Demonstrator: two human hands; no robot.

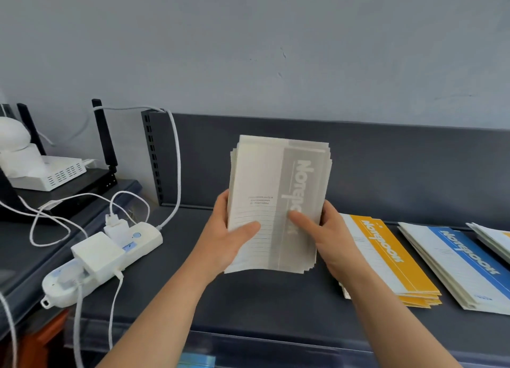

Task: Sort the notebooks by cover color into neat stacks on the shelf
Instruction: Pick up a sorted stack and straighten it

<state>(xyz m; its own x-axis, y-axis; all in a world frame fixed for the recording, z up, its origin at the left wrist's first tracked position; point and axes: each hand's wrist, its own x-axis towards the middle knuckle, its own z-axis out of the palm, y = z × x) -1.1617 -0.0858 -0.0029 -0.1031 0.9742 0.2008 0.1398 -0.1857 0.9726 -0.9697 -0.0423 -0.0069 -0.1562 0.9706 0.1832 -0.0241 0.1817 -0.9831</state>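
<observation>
A stack of grey-covered notebooks (278, 185) stands tilted upright above the dark shelf (262, 293), held between both hands. My left hand (229, 238) grips its left edge, thumb across the front cover. My right hand (328, 235) grips the right edge, thumb on the grey band. To the right, a stack of yellow notebooks (392, 260) lies flat on the shelf, partly hidden by my right forearm. Beside it lies a stack of blue notebooks (463, 265). More notebooks (494, 240) show at the far right edge.
A white power strip (102, 260) with plugged adapters and white cables lies on the shelf's left part. Behind it stand a white router (52, 174) and black antennas. The shelf's dark back panel (386, 169) rises behind the stacks.
</observation>
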